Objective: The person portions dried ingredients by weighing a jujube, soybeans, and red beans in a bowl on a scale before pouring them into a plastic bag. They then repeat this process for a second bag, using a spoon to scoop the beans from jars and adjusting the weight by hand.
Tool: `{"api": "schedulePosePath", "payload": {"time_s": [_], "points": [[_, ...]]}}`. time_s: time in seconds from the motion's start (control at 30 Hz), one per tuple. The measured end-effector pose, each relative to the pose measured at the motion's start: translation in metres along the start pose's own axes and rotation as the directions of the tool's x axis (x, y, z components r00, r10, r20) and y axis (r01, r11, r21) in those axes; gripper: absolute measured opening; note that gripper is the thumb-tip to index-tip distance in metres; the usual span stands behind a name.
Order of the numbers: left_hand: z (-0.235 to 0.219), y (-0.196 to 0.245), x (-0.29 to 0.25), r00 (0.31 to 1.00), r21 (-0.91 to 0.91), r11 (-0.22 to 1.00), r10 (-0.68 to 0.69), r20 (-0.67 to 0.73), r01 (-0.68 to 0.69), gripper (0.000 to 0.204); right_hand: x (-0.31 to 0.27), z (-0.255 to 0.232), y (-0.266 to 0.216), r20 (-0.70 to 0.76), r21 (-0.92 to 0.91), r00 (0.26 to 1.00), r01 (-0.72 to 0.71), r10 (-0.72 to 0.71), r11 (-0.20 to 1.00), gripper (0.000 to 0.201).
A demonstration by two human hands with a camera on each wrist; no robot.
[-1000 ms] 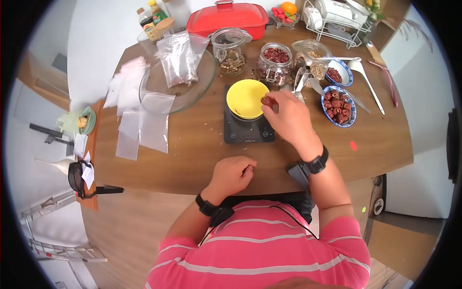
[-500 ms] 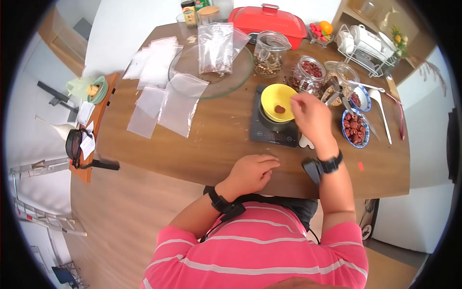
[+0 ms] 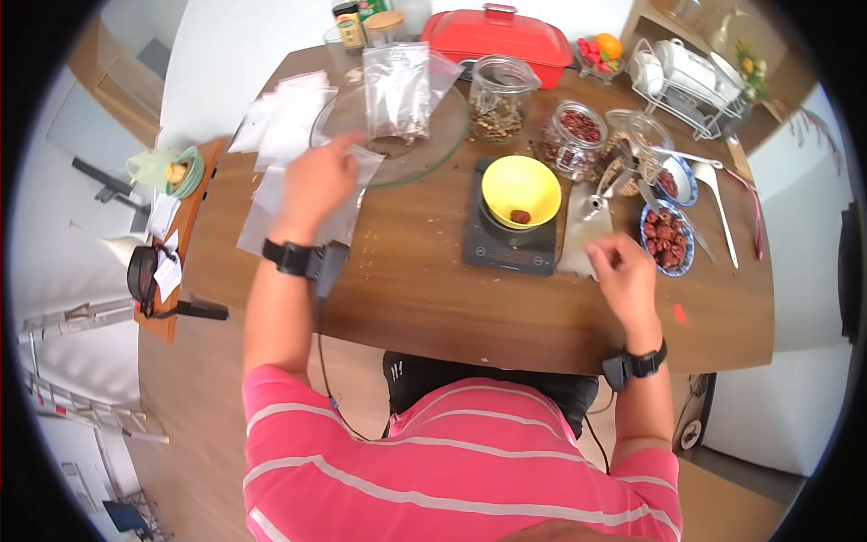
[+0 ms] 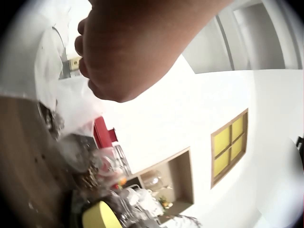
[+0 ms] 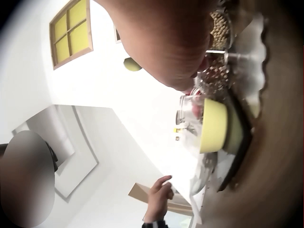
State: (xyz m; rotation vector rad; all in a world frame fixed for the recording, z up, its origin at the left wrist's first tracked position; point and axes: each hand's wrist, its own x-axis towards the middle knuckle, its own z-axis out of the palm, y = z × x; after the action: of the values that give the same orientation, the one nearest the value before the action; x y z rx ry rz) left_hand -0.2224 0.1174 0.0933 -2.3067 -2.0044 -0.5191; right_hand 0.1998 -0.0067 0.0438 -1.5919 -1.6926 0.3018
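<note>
In the head view, my left hand (image 3: 316,188) reaches out over the clear zip bags (image 3: 346,210) at the left of the table. Its index finger points forward and the other fingers curl loosely, with nothing held. A filled zip bag (image 3: 397,95) lies just beyond on a round glass plate (image 3: 435,161). My right hand (image 3: 625,275) hovers loosely curled near the front right, also holding nothing. Between the hands, a yellow bowl (image 3: 521,185) sits on a black kitchen scale (image 3: 510,258), with a dried red date (image 3: 520,217) inside. A blue-rimmed bowl of dates (image 3: 666,237) stands right of the scale.
Behind the scale stand glass jars, including one of red beans (image 3: 578,135) and another of mixed pieces (image 3: 497,113). A red lidded cooker (image 3: 497,41) and a cup rack (image 3: 686,86) line the back. A white spoon (image 3: 718,217) lies far right.
The left hand has gone from the table's front edge out to the zip bags. The right hand has let go of a date into the yellow bowl and drawn back toward the body.
</note>
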Motion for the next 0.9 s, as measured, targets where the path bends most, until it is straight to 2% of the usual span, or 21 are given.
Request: {"api": "schedulePosePath", "payload": {"time_s": [0.03,0.1,0.17,0.2,0.27,0.3,0.37,0.47,0.53,0.6,0.63,0.67,0.7,0.77,0.8,0.83,0.87,0.9], "points": [[0.003,-0.009,0.011,1.0,-0.006,1.0,0.016,0.0,-0.016,0.037,0.012,0.003,-0.013,0.013,-0.004,0.998,0.069,-0.069,0.998,0.012],[0.011,-0.024,0.026,0.991,0.204,0.977,-0.083,0.106,0.06,0.039,0.037,0.012,-0.025,0.096,-0.04,0.965,0.25,-0.245,0.967,0.012],[0.021,-0.038,0.031,0.989,0.224,0.974,-0.07,0.128,0.04,0.04,0.062,0.027,-0.028,0.217,-0.104,0.934,0.311,-0.283,0.945,0.014],[0.026,-0.042,0.033,0.987,0.246,0.969,-0.067,0.149,0.028,0.041,0.075,0.035,-0.031,0.216,-0.11,0.934,0.312,-0.284,0.944,0.014],[0.033,-0.045,0.033,0.986,0.243,0.97,-0.067,0.151,0.028,0.041,0.098,0.053,-0.035,0.491,-0.214,0.852,0.322,-0.183,0.922,0.016],[0.033,-0.046,0.032,0.986,0.246,0.969,-0.067,0.155,0.028,0.04,0.107,0.06,-0.036,0.493,-0.213,0.85,0.327,-0.188,0.921,0.016],[0.035,-0.048,0.031,0.988,0.262,0.965,-0.06,0.142,0.021,0.037,0.121,0.072,-0.04,0.718,-0.314,0.693,0.402,-0.061,0.86,0.017],[0.033,-0.05,0.034,0.99,0.304,0.953,-0.048,0.131,0.006,0.029,0.128,0.079,-0.048,0.749,-0.36,0.663,0.413,-0.005,0.836,0.014],[0.028,-0.045,0.034,0.991,0.326,0.945,-0.042,0.128,-0.003,0.024,0.129,0.081,-0.05,0.727,-0.404,0.687,0.419,0.007,0.813,0.016],[0.022,-0.038,0.025,0.999,0.254,0.967,0.03,-0.013,-0.026,0.015,0.128,0.078,-0.049,0.701,-0.449,0.712,0.417,0.023,0.79,0.018],[0.013,-0.025,0.016,0.999,0.25,0.968,0.033,-0.013,-0.029,0.015,0.124,0.073,-0.047,0.616,-0.374,0.785,0.36,-0.061,0.854,0.022],[0.002,-0.005,0.005,0.993,0.212,0.971,0.118,-0.028,-0.109,0.016,0.12,0.069,-0.049,0.516,-0.284,0.846,0.316,-0.133,0.905,0.026],[-0.003,0.012,-0.008,0.98,0.174,0.967,0.196,-0.043,-0.185,0.017,0.115,0.063,-0.057,0.523,-0.283,0.842,0.318,-0.133,0.905,0.026],[0.002,0.034,-0.032,0.898,0.033,0.908,0.419,-0.136,-0.419,0.018,0.101,0.047,-0.084,0.395,0.062,0.909,0.118,-0.133,0.991,0.023],[0.004,0.047,-0.041,0.867,0.004,0.876,0.479,-0.141,-0.483,0.019,0.095,0.045,-0.094,0.403,0.065,0.905,0.119,-0.135,0.991,0.023],[0.006,0.06,-0.048,0.828,-0.024,0.836,0.54,-0.149,-0.549,0.021,0.088,0.043,-0.106,0.424,0.196,0.899,0.027,-0.109,0.98,0.02],[0.007,0.071,-0.054,0.827,-0.026,0.834,0.542,-0.148,-0.551,0.021,0.08,0.043,-0.114,0.444,0.318,0.892,-0.07,-0.083,0.946,0.017],[0.008,0.081,-0.059,0.806,-0.076,0.809,0.564,-0.181,-0.583,0.02,0.074,0.044,-0.121,0.451,0.33,0.889,-0.076,-0.086,0.941,0.015]]}}
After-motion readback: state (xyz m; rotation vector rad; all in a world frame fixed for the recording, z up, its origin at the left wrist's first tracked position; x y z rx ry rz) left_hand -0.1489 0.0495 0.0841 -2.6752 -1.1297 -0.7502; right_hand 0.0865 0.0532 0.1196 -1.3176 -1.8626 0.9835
